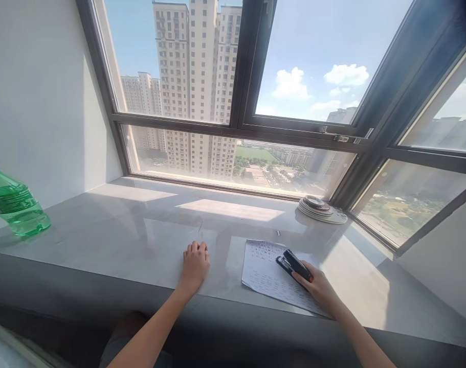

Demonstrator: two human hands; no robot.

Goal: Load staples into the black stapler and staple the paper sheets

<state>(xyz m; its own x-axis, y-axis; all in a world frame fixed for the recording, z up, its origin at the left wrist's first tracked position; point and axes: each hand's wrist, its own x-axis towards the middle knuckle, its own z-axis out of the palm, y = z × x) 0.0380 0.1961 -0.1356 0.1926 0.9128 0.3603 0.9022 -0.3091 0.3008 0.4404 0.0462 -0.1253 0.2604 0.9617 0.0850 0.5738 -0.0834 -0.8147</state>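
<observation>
My right hand [320, 287] is closed around a black stapler [294, 265] and holds it over a printed sheet of paper [265, 273] that lies flat on the grey stone windowsill [140, 230]. The stapler's jaws point up and to the left, above the sheet's right part. My left hand [195, 261] rests knuckles-up on the bare sill to the left of the paper, its fingers curled under with nothing visible in them.
A green plastic bottle [15, 204] stands at the sill's far left by the white wall. A stack of round flat discs [322, 208] sits near the window corner at the right. A small staple-like bit [278, 233] lies behind the paper. Dark window frames enclose the back.
</observation>
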